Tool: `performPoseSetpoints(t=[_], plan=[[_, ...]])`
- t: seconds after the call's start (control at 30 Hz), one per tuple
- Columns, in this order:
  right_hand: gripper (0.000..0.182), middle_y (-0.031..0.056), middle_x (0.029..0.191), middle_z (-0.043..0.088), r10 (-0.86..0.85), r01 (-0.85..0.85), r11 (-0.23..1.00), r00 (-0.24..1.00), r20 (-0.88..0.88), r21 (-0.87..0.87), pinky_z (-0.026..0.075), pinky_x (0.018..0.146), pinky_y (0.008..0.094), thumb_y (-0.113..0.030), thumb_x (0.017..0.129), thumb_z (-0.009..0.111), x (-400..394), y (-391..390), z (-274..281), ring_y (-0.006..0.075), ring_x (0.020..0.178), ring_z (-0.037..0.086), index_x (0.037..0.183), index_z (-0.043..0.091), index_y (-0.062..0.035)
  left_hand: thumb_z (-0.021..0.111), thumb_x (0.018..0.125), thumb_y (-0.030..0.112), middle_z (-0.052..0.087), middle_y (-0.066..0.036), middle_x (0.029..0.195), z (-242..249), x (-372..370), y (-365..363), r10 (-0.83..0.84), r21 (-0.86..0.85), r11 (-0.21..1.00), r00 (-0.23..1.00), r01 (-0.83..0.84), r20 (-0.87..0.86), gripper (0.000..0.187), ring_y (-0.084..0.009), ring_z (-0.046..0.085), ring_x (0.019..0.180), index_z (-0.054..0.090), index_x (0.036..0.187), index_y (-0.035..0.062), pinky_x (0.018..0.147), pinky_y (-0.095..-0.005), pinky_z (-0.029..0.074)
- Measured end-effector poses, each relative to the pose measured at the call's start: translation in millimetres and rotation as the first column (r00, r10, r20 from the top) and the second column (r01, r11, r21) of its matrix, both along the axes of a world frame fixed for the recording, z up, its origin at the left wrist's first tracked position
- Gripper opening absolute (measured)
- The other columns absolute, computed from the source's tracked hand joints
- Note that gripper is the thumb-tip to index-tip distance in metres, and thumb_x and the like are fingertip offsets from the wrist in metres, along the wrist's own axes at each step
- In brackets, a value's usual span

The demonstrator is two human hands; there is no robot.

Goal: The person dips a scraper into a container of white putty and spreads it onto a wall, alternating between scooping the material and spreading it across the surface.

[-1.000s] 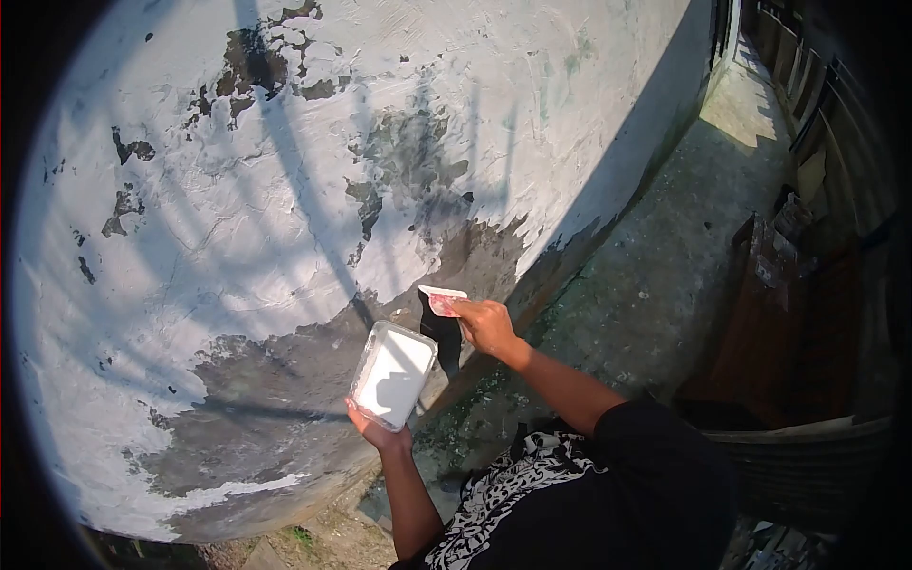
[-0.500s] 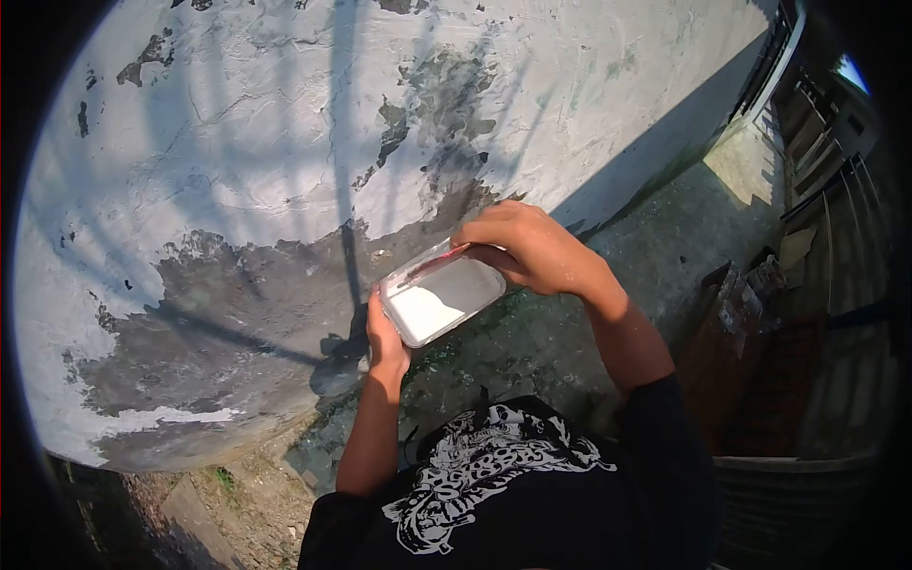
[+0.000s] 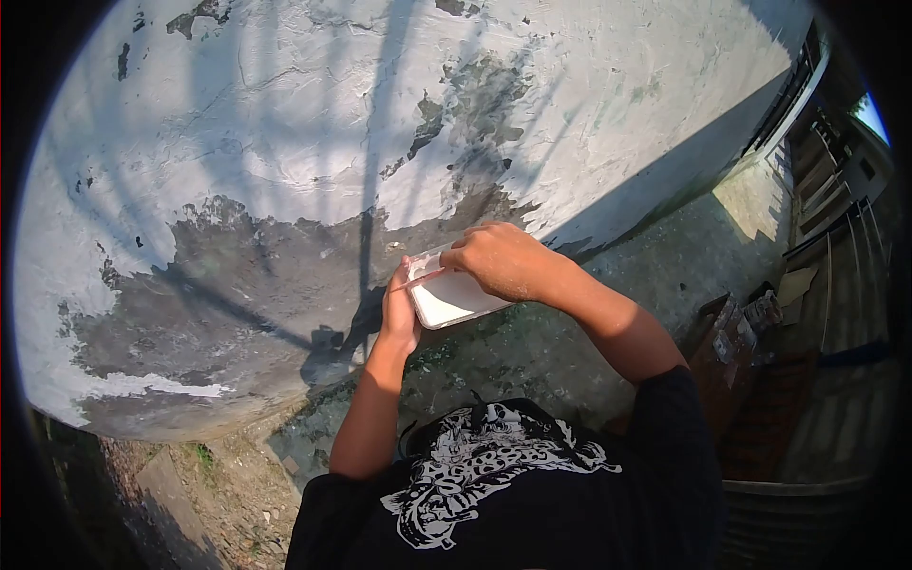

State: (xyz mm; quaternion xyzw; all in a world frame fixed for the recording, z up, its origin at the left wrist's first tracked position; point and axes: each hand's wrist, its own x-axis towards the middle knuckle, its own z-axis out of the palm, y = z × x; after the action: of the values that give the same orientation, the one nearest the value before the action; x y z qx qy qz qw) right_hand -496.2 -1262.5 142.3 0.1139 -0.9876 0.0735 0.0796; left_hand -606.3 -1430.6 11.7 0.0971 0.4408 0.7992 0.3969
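Your left hand (image 3: 399,313) is clamped on the near-left end of the tray (image 3: 454,296), fingers wrapped under it, thumb up along the edge. Your right hand (image 3: 501,258) is closed on the scraper (image 3: 425,269), pressing its blade flat along the tray's far rim, just above the left thumb. The tray sits between both hands, close in front of the patchy wall (image 3: 285,142), above the concrete floor (image 3: 665,275). White filler (image 3: 446,302) shows inside the tray; how much is left, can't tell, since the right hand covers the far half. Risks, as I judge them: the tray is held from one end only, so a hard scrape toward the right could lever it down and dump filler on the floor; the blade is right beside your left thumb, so a slip along the rim could nick it. The tray's long axis runs from your left hand out toward the right and slightly away, open face up and tipped toward you. The scraper blade lies roughly parallel to that axis; which way its handle points is hidden under the right hand.
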Motion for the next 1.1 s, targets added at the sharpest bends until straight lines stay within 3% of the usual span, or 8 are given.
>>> performPoseSetpoints(t=[0.27, 0.37, 0.47, 0.57, 0.73, 0.83, 1.03, 1.1], plan=[[0.018, 0.0227, 0.084, 0.069, 0.094, -0.081, 0.992, 0.987, 0.134, -0.098, 0.053, 0.076, 0.0487, -0.004, 0.084, 0.065, 6, 11, 19, 0.0435, 0.085, 0.068, 0.102, 0.069, -0.0034, 0.037, 0.110, 0.039, 0.067, -0.012, 0.119, 4, 4, 0, 0.098, 0.020, 0.995, 0.995, -0.099, 0.025, 0.048, -0.0208, 0.066, 0.106, 0.059, 0.126, -0.0002, 0.096, -0.0362, 0.051], [0.015, 0.0182, 0.085, 0.072, 0.123, -0.079, 0.948, 0.985, 0.124, -0.308, 0.054, 0.074, 0.0422, -0.005, 0.092, 0.065, 7, 26, 29, 0.0350, 0.082, 0.071, 0.106, 0.068, 0.0001, 0.036, 0.110, 0.037, 0.067, -0.010, 0.116, -11, 0, 2, 0.166, 0.027, 0.986, 0.986, -0.165, -0.012, 0.047, -0.0198, 0.066, 0.105, 0.059, 0.126, -0.0004, 0.095, -0.0346, 0.051], [0.022, 0.0039, 0.102, 0.071, 0.031, 0.078, 0.594, 0.992, 0.120, -0.800, 0.052, 0.082, 0.0304, -0.009, 0.100, 0.064, 14, 36, 24, 0.0080, 0.093, 0.062, 0.118, 0.065, 0.0041, 0.039, 0.109, 0.037, 0.067, -0.009, 0.113, 2, 3, -2, 0.144, 0.032, 0.989, 0.989, -0.143, -0.017, 0.045, -0.0180, 0.065, 0.103, 0.061, 0.123, 0.0003, 0.091, -0.0325, 0.050], [0.029, 0.0049, 0.102, 0.071, -0.032, 0.048, 0.284, 0.999, 0.041, -0.958, 0.056, 0.079, 0.0330, -0.009, 0.100, 0.064, 17, 42, 15, 0.0112, 0.091, 0.065, 0.126, 0.061, 0.0024, 0.043, 0.108, 0.039, 0.068, -0.008, 0.109, 2, 0, -5, 0.173, 0.028, 0.985, 0.985, -0.172, -0.014, 0.045, -0.0174, 0.066, 0.099, 0.062, 0.120, 0.0009, 0.087, -0.0318, 0.051], [0.032, 0.0062, 0.108, 0.070, -0.119, -0.057, 0.132, 0.990, -0.073, -0.990, 0.054, 0.087, 0.0297, -0.007, 0.099, 0.064, 20, 36, 16, 0.0103, 0.097, 0.064, 0.127, 0.059, 0.0073, 0.044, 0.108, 0.041, 0.069, -0.009, 0.104, 24, 3, -11, 0.143, -0.002, 0.990, 0.990, -0.143, -0.013, 0.046, -0.0185, 0.068, 0.093, 0.062, 0.121, 0.0011, 0.085, -0.0326, 0.053], [0.027, 0.0063, 0.104, 0.071, -0.098, 0.111, 0.367, 0.992, 0.080, -0.923, 0.052, 0.085, 0.0291, -0.006, 0.098, 0.064, 23, 35, 18, 0.0092, 0.094, 0.063, 0.121, 0.063, 0.0081, 0.043, 0.108, 0.042, 0.069, -0.010, 0.108, 25, -2, -13, 0.115, -0.008, 0.993, 0.993, -0.115, -0.018, 0.047, -0.0192, 0.067, 0.097, 0.061, 0.124, 0.0010, 0.088, -0.0338, 0.053], [0.027, 0.0056, 0.106, 0.072, -0.007, 0.024, 0.308, 1.000, 0.023, -0.951, 0.052, 0.084, 0.0287, -0.007, 0.098, 0.066, 2, 33, 1, 0.0087, 0.093, 0.063, 0.121, 0.066, 0.0050, 0.040, 0.109, 0.042, 0.066, -0.012, 0.121, 28, 5, -13, 0.194, 0.075, 0.979, 0.981, -0.192, -0.023, 0.051, -0.0211, 0.066, 0.110, 0.058, 0.130, -0.0009, 0.096, -0.0347, 0.051], [0.026, 0.0057, 0.109, 0.072, -0.100, -0.085, -0.030, 0.992, -0.081, -0.996, 0.053, 0.085, 0.0296, -0.006, 0.098, 0.065, -6, 26, 7, 0.0099, 0.095, 0.065, 0.122, 0.065, 0.0032, 0.042, 0.107, 0.046, 0.067, -0.012, 0.124, 12, 1, -21, 0.170, 0.068, 0.984, 0.983, -0.166, -0.067, 0.054, -0.0234, 0.065, 0.113, 0.057, 0.132, 0.0011, 0.100, -0.0365, 0.050]])
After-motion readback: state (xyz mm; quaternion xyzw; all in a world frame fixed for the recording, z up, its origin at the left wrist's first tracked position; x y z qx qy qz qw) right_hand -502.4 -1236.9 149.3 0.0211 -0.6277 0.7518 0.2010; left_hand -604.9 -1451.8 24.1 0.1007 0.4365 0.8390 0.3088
